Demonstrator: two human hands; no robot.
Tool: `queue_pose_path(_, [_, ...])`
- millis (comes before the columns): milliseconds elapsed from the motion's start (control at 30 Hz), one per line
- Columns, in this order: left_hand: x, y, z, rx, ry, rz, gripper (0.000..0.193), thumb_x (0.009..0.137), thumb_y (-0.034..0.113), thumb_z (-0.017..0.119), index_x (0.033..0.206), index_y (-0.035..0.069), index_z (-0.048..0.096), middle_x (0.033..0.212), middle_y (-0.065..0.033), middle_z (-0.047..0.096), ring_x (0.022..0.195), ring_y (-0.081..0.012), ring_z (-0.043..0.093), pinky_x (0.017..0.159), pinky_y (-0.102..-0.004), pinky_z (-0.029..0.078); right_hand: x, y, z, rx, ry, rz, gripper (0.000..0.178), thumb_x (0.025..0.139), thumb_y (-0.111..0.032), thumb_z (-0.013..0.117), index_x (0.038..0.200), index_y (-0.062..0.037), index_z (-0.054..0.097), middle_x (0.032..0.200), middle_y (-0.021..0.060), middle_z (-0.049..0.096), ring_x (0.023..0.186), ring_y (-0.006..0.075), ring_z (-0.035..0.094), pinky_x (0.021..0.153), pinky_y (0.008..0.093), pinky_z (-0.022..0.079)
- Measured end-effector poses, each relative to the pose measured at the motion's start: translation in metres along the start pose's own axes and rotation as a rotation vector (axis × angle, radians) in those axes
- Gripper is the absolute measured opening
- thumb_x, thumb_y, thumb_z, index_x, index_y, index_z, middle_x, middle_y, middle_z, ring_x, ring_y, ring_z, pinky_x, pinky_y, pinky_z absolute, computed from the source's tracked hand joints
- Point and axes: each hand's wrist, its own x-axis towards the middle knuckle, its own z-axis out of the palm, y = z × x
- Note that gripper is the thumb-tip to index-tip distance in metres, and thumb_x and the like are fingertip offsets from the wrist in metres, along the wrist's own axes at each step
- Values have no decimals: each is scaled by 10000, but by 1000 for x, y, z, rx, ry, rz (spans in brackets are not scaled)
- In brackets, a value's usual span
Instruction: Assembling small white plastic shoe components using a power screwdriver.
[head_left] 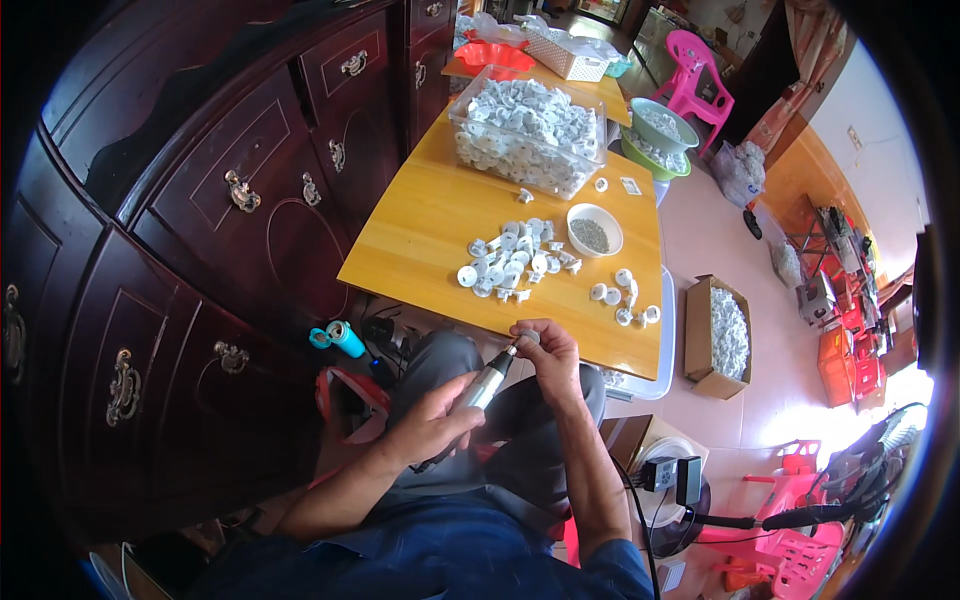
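My left hand (432, 422) is wrapped round a silver and black electric screwdriver (484, 388), its tip slanting up and to the right. Between the fingertips of my right hand (557, 362) is a small round white plastic part (530, 336), and the screwdriver's tip meets it. Both hands are above my lap, at the near edge of the wooden table (400, 240). On the table lies a loose heap of similar white parts (508, 262). Beside it stands a white bowl (613, 214) of small grey metal pieces, probably screws. Several more parts (624, 298) lie apart at the right.
A clear bin (590, 180) heaped with white parts stands at the table's far end. Dark wooden cabinets (225, 260) line the left. On the floor at right is a cardboard box (703, 360) of white pieces. A pink chair (698, 80) stands beyond; a turquoise bottle (346, 340) is near my knee.
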Motion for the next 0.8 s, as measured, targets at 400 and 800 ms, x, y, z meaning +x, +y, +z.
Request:
queue_pose_path(400, [2, 3, 1, -44, -30, -6, 592, 984, 233, 579, 1486, 27, 342, 967, -78, 586, 653, -73, 559, 559, -215, 481, 1, -8, -2, -36, 28, -20, 185, 938, -8, 619, 1121, -11, 645, 1021, 68, 702, 848, 120, 664, 740, 249, 548])
queue_pose_path(800, [-1, 6, 5, 17, -48, -2, 605, 966, 163, 602, 1489, 7, 340, 914, -18, 559, 653, -53, 532, 542, -213, 450, 13, -53, -92, -1211, 516, -378, 224, 820, 7, 644, 1029, -54, 695, 1061, 170, 660, 900, 357, 671, 779, 388, 555])
